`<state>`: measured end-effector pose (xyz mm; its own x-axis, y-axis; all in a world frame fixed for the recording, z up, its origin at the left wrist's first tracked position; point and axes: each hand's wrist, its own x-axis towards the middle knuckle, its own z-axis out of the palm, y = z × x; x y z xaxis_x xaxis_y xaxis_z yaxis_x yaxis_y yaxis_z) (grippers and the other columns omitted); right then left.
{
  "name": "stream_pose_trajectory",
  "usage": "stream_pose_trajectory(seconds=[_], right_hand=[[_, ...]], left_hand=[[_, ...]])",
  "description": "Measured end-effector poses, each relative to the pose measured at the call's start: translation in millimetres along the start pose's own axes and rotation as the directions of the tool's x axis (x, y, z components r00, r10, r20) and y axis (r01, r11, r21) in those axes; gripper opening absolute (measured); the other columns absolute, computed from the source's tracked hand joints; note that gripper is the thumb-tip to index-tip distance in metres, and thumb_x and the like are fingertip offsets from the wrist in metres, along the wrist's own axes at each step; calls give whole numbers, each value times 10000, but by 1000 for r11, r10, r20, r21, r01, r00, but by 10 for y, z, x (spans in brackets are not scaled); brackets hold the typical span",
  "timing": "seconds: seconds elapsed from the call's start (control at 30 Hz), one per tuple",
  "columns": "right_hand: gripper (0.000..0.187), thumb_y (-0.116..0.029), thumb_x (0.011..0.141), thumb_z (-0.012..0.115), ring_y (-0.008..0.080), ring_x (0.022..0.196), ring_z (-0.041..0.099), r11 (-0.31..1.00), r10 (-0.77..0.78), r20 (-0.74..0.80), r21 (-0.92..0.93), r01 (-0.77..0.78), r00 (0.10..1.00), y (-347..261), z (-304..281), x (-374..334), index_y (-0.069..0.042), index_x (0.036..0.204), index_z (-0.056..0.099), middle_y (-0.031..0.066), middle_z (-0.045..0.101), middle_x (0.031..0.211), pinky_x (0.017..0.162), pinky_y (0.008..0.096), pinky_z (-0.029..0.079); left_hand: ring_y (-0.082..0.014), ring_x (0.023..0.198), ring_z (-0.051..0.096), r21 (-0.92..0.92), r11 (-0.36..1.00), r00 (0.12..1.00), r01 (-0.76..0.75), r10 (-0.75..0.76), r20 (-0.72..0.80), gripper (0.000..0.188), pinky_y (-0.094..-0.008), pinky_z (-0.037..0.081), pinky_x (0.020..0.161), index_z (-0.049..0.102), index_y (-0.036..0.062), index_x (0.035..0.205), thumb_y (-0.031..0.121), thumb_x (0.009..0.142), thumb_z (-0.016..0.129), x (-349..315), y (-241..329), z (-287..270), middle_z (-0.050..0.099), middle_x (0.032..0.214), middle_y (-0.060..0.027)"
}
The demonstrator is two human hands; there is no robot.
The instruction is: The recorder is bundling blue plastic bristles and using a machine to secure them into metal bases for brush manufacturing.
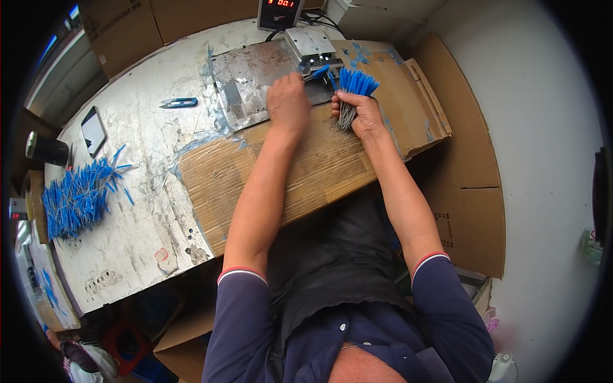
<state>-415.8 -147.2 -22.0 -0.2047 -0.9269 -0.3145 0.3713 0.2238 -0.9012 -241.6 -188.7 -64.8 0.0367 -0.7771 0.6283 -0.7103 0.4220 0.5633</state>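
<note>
My right hand is closed round a thick bundle of thin blue-ended metal pins, blue ends up and pale stems below the fist. To its left, my left hand is over the metal plate, slightly blurred, its fingers curled; whatever they may hold is hidden. A small metal bench fixture stands just beyond both hands. A few blue pieces lie at its front, between the two hands.
A big heap of blue-ended pins lies at the table's left. Near it are a phone and a dark jar. Thread snips rest on the white tabletop. Behind the fixture stands a red digital display. Cardboard covers the front edge.
</note>
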Motion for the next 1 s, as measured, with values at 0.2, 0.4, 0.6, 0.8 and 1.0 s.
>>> stream_pose_trajectory(seconds=[0.2,0.4,0.6,0.8,1.0], right_hand=[[83,14,842,741,221,632,693,993,-46,-36,-114,42,998,10,89,-30,56,861,671,140,698,776,559,364,613],[102,67,829,693,252,533,660,984,-76,-179,-174,45,981,33,284,23,96,747,639,182,653,694,461,366,581],[88,76,834,674,275,546,669,990,-73,-264,-135,38,962,46,427,103,107,766,628,198,654,709,462,385,593],[53,86,836,656,297,565,681,993,-64,-318,-116,28,946,61,497,147,118,809,623,215,660,737,473,411,610],[69,69,840,648,315,587,691,1000,4,-280,16,1,960,33,441,163,124,854,608,223,665,760,484,427,617]], left_hand=[[-358,812,679,-2,997,996,83,-83,-40,96,-483,502,719,611,64,996,154,965,620,12,-11,9,700,848,-144],[-369,772,688,-83,975,973,204,-211,-97,109,-491,505,681,585,71,1051,171,1010,575,26,17,-37,713,854,-146],[-375,818,679,-129,972,967,194,-212,-143,127,-491,492,744,580,67,1061,186,1027,555,46,14,-45,713,871,-156],[-372,859,664,-141,969,962,201,-222,-157,102,-481,474,797,576,64,1052,151,1000,579,56,26,-48,699,886,-153],[-339,902,661,-135,982,957,132,-162,-241,76,-462,466,829,578,64,1009,108,957,613,73,-4,-9,680,882,-136]])
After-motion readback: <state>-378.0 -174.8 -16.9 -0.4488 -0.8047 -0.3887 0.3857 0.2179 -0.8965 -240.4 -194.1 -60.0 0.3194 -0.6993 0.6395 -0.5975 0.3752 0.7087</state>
